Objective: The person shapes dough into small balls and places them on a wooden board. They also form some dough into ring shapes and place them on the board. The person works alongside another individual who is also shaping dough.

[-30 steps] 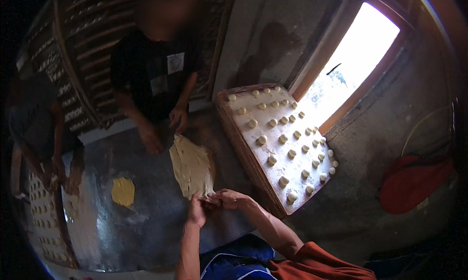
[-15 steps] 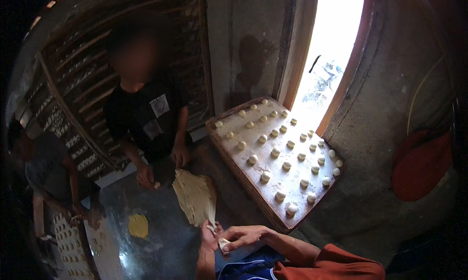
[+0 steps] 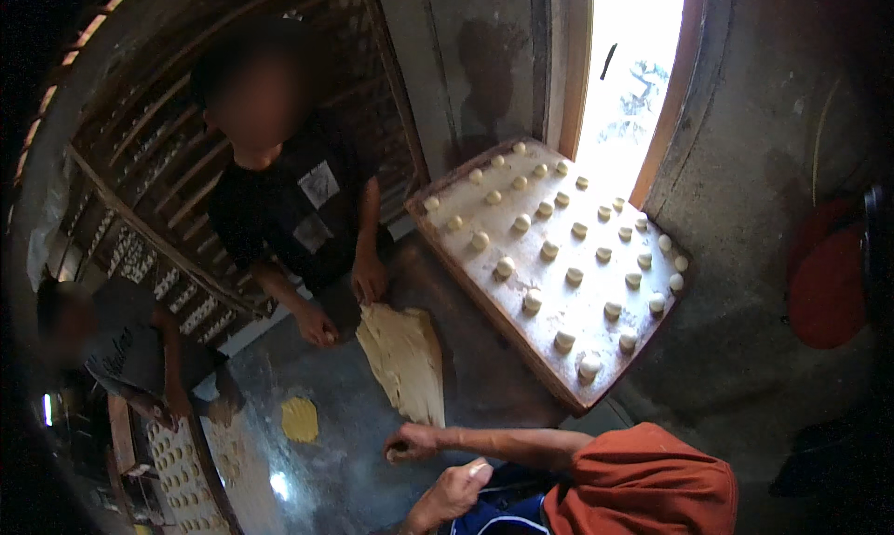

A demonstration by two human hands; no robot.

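Observation:
A large slab of pale dough [image 3: 405, 353] lies on the dark table, its narrow end toward me. Just in front of that end, my right hand [image 3: 412, 443] is low over the table with curled fingers; whatever it may hold is hidden. My left hand [image 3: 449, 494] is closed nearer my body, with a small whitish piece of dough [image 3: 480, 472] showing at its top. A flat yellow round of dough [image 3: 300, 419] lies on the table to the left.
A wooden board [image 3: 596, 200] with several rows of dough balls stands at the right. Across the table a co-worker's hand [image 3: 370, 279] touches the slab's far end. Another person works at the far left beside a tray [image 3: 191, 474] of dough pieces. Racks line the back wall.
My hands have moved apart. The right hand has crossed leftward to the slab's near end; the left has drawn back toward my body with the dough piece. The view has shifted.

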